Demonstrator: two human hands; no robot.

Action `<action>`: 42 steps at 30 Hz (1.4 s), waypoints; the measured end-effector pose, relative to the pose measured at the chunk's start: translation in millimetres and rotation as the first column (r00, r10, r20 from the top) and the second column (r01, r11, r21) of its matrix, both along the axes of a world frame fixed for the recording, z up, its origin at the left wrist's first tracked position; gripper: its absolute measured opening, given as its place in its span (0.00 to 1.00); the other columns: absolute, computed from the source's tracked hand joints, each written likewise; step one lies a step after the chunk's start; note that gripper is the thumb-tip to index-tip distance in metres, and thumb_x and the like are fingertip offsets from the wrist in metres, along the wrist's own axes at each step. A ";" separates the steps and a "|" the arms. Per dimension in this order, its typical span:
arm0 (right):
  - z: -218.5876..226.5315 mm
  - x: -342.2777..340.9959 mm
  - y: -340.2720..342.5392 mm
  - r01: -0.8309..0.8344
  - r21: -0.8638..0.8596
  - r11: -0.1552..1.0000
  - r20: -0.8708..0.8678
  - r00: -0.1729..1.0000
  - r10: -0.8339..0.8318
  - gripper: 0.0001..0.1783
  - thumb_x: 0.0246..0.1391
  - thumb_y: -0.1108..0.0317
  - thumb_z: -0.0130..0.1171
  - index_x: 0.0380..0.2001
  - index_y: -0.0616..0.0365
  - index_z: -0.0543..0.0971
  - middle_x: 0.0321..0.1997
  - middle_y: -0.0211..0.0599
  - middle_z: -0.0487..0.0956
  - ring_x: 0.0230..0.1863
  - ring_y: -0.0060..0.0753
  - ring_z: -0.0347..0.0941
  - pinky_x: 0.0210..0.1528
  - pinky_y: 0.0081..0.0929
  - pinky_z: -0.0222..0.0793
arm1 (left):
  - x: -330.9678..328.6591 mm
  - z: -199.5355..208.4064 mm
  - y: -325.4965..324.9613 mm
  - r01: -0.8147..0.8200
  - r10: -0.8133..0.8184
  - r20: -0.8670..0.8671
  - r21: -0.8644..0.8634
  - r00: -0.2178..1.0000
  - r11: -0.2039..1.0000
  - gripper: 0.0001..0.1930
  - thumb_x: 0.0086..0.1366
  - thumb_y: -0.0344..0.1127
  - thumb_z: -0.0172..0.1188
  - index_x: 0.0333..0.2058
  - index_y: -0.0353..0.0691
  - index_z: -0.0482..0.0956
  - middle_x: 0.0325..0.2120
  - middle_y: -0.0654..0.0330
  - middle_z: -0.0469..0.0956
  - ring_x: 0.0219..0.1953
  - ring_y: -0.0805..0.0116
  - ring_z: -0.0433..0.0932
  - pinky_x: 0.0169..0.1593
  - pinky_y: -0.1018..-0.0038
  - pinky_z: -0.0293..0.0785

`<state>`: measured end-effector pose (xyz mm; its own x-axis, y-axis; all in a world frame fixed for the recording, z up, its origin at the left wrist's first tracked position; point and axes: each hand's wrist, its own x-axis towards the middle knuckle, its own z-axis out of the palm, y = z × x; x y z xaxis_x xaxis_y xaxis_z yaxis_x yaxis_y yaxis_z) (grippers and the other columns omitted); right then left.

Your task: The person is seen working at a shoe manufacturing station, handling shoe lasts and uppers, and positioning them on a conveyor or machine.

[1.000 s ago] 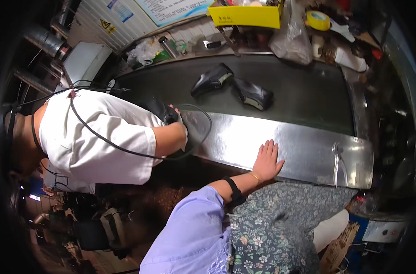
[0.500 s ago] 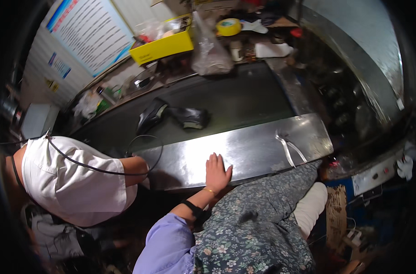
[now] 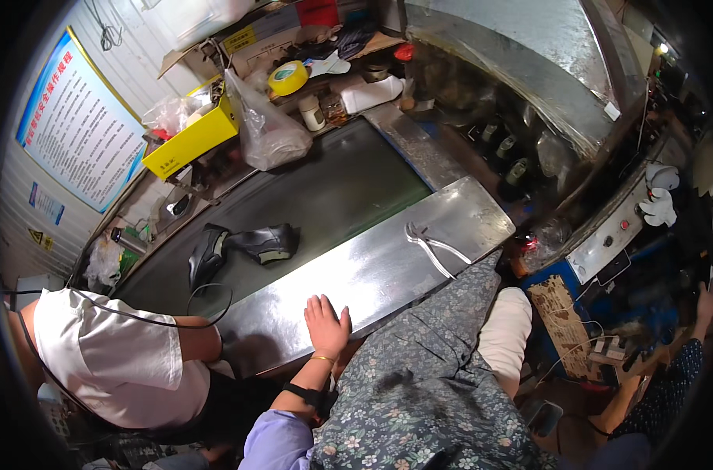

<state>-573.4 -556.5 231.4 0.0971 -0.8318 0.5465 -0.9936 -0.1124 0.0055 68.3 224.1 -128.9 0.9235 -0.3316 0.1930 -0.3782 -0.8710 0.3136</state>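
Observation:
My left hand (image 3: 327, 325) lies flat near the front edge of a shiny metal plate (image 3: 356, 270), fingers stretched out and a little apart, with nothing in it. A gold bracelet circles its wrist. To its right on the plate rest silver pliers (image 3: 433, 244), their handles spread. Beyond the plate, a pair of black shoes, one upright shoe (image 3: 207, 254) and one tipped shoe (image 3: 266, 243), sits on a dark green belt (image 3: 325, 188). My right hand is not in view. Floral cloth (image 3: 403, 376) covers my lap.
At left sits a person in a white shirt (image 3: 113, 345), an arm against the plate. A thin black cable (image 3: 129, 313) loops nearby. Behind the belt stand a yellow box (image 3: 192, 141), a plastic bag (image 3: 270, 133) and yellow tape (image 3: 287, 77). Another person's arm (image 3: 619, 403) shows at lower right.
The view has swung right, so the scene sits farther left, and another person's arms now show at lower right. My left hand stays flat on the plate.

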 end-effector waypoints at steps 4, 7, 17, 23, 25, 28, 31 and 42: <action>-48.3 -11.5 -25.9 -0.024 0.077 0.997 0.087 0.996 0.017 0.37 0.59 0.47 0.49 0.68 0.51 0.60 0.65 0.55 0.67 0.67 0.57 0.60 0.66 0.41 0.56 | -4.7 9.8 -2.6 -0.013 0.013 0.008 0.045 1.000 0.999 0.37 0.64 0.53 0.54 0.60 0.25 0.63 0.62 0.36 0.60 0.67 0.40 0.54 0.69 0.50 0.46; -62.9 -29.4 -9.6 0.046 0.170 0.984 0.142 0.987 -0.070 0.38 0.58 0.47 0.49 0.68 0.51 0.60 0.66 0.54 0.67 0.67 0.56 0.60 0.66 0.41 0.56 | -5.0 19.6 -15.4 0.022 -0.025 0.042 0.065 0.999 0.998 0.37 0.64 0.53 0.54 0.60 0.25 0.63 0.62 0.36 0.60 0.67 0.39 0.54 0.69 0.50 0.46; -14.1 92.7 105.3 0.060 0.219 0.974 0.232 0.966 -0.112 0.40 0.49 0.44 0.57 0.65 0.45 0.67 0.62 0.61 0.69 0.64 0.58 0.65 0.64 0.43 0.61 | -5.4 21.9 -10.7 0.024 -0.024 0.011 0.016 1.000 1.000 0.34 0.63 0.44 0.58 0.60 0.25 0.63 0.61 0.31 0.60 0.65 0.34 0.55 0.69 0.49 0.48; -22.8 119.5 143.6 0.357 0.237 0.903 0.111 0.914 -0.391 0.44 0.48 0.41 0.53 0.68 0.40 0.60 0.65 0.66 0.59 0.62 0.72 0.61 0.63 0.49 0.60 | -21.7 65.1 -25.8 0.136 -0.193 0.154 0.320 0.969 0.938 0.30 0.68 0.48 0.48 0.53 0.21 0.70 0.51 0.32 0.71 0.56 0.40 0.69 0.62 0.54 0.64; -11.9 110.8 151.6 0.305 0.288 0.908 0.144 0.923 -0.356 0.44 0.47 0.40 0.55 0.68 0.40 0.61 0.65 0.66 0.59 0.61 0.73 0.61 0.63 0.50 0.60 | -21.7 69.2 -25.8 0.147 -0.194 0.125 0.312 0.973 0.939 0.33 0.70 0.52 0.43 0.53 0.20 0.70 0.52 0.30 0.70 0.57 0.38 0.68 0.63 0.54 0.62; 15.4 98.6 163.0 0.167 0.421 0.891 0.289 0.907 -0.306 0.51 0.40 0.42 0.63 0.68 0.42 0.60 0.64 0.67 0.59 0.62 0.68 0.62 0.64 0.46 0.62 | -12.2 54.1 -18.4 0.156 -0.210 0.144 0.317 0.967 0.936 0.33 0.70 0.53 0.45 0.53 0.20 0.70 0.52 0.31 0.71 0.57 0.38 0.68 0.62 0.54 0.62; -1.8 93.6 171.8 0.146 0.376 0.915 0.352 0.891 -0.286 0.55 0.34 0.45 0.66 0.69 0.42 0.59 0.65 0.66 0.58 0.62 0.65 0.64 0.63 0.44 0.63 | -5.6 48.0 -18.6 0.165 -0.227 0.147 0.347 0.963 0.923 0.33 0.69 0.53 0.47 0.54 0.23 0.70 0.52 0.32 0.71 0.56 0.38 0.69 0.61 0.53 0.64; -71.9 145.8 261.0 -0.080 -0.288 0.954 0.344 0.921 0.181 0.47 0.32 0.65 0.72 0.61 0.48 0.67 0.65 0.54 0.62 0.64 0.58 0.61 0.65 0.43 0.59 | -7.9 96.3 -138.0 0.019 -0.711 -0.511 -0.805 0.483 0.593 0.17 0.66 0.26 0.57 0.53 0.27 0.74 0.52 0.52 0.76 0.53 0.66 0.74 0.58 0.72 0.70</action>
<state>-427.5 -295.4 159.5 -0.0522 -0.6460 0.7615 -0.9085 -0.2859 -0.3048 60.4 86.1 -32.6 0.6088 -0.7795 -0.1473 0.0748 -0.1284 0.9889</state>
